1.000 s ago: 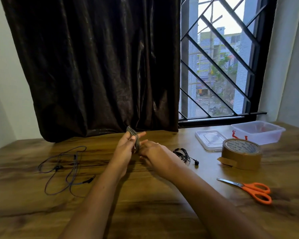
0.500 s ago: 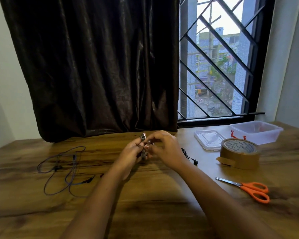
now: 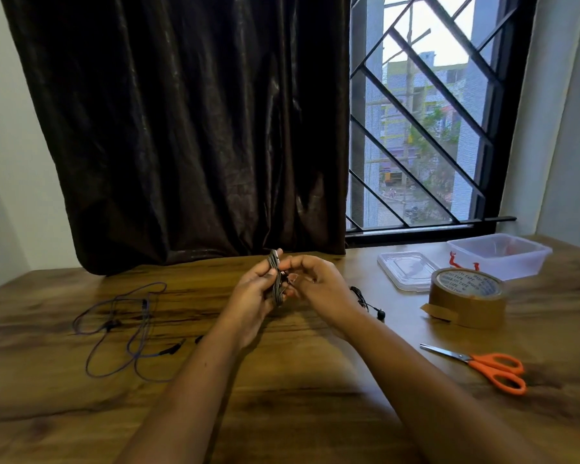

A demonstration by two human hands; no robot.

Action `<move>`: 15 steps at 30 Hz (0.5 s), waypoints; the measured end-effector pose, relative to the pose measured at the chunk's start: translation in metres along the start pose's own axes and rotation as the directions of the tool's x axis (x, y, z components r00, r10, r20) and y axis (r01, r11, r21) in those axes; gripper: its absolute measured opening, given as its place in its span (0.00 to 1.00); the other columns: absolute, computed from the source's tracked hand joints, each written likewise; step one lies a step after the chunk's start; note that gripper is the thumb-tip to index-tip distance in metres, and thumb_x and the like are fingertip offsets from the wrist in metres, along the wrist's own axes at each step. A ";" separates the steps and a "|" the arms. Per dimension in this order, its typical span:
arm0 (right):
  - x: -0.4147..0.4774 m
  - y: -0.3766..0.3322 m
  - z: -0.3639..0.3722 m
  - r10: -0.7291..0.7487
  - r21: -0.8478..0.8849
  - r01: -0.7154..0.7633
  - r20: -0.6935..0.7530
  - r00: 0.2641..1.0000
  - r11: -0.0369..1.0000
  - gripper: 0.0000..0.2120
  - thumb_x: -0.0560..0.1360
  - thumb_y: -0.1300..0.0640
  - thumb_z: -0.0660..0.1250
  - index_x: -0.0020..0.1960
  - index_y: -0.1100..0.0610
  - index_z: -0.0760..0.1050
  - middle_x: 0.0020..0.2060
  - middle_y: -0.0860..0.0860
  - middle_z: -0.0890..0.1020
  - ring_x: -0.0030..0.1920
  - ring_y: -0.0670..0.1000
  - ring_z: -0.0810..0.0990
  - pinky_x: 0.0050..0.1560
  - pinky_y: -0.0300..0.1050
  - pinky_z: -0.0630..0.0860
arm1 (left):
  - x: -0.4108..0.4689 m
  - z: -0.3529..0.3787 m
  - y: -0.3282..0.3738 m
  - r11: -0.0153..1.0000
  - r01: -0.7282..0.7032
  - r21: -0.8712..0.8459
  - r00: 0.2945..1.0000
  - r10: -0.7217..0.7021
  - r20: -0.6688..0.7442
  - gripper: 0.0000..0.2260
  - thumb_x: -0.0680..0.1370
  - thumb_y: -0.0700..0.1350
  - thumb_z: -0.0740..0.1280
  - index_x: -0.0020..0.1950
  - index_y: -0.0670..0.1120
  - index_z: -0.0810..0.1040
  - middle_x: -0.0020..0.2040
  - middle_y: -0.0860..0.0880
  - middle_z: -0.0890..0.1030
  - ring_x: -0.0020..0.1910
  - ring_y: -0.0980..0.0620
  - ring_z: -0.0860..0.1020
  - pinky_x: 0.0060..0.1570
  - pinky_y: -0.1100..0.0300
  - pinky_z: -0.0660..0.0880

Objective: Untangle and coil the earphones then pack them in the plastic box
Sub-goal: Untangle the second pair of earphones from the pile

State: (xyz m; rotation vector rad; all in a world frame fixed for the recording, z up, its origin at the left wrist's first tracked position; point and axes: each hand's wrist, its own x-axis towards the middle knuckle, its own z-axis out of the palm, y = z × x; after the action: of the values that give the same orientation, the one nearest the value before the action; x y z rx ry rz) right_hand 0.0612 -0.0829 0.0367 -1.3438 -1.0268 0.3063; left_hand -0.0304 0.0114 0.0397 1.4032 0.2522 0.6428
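Observation:
A grey coiled earphone cable point(image 3: 275, 274) stands upright between both hands above the table's middle. My left hand point(image 3: 253, 293) grips the coil from the left. My right hand point(image 3: 318, 289) pinches its lower part from the right. A purple earphone cable point(image 3: 128, 326) lies spread out on the table at the left. A black earphone bundle point(image 3: 365, 301) lies just right of my right wrist. The clear plastic box point(image 3: 498, 259) stands open at the far right, with something red inside; its lid point(image 3: 407, 271) lies to its left.
A brown tape roll point(image 3: 466, 298) sits in front of the box. Orange-handled scissors point(image 3: 489, 368) lie near the right edge of the wooden table point(image 3: 282, 413). A dark curtain point(image 3: 188, 128) and a barred window point(image 3: 426, 128) stand behind.
Both hands have shifted slightly right with the coil. My right hand has come from beside the left to pinch the coil's lower part.

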 end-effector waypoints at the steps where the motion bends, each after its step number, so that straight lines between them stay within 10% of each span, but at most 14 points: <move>1: 0.000 0.000 0.000 -0.008 -0.011 0.008 -0.013 1.000 1.000 0.10 0.77 0.69 0.62 0.54 0.61 0.78 0.48 0.54 0.82 0.44 0.48 0.82 0.44 0.41 0.81 | 0.000 0.000 0.001 1.000 -0.003 0.006 1.000 0.003 0.006 0.17 0.82 0.37 0.54 0.67 0.48 0.72 0.53 0.49 0.81 0.47 0.54 0.79 0.44 0.62 0.78; 15: 0.002 0.006 -0.001 0.079 -0.092 -0.093 -0.149 0.986 0.991 0.07 0.75 0.63 0.66 0.49 0.56 0.81 0.37 0.48 0.82 0.36 0.46 0.79 0.45 0.48 0.79 | -0.001 0.007 -0.008 0.996 -0.029 0.088 0.998 0.024 0.054 0.17 0.81 0.38 0.55 0.65 0.55 0.73 0.62 0.47 0.78 0.54 0.53 0.78 0.42 0.65 0.77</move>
State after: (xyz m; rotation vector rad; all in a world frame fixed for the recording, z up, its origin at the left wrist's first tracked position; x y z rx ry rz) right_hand 0.0649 -0.0805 0.0323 -1.4800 -0.8727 0.2206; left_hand -0.0255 0.0044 0.0330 1.5093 0.2226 0.6216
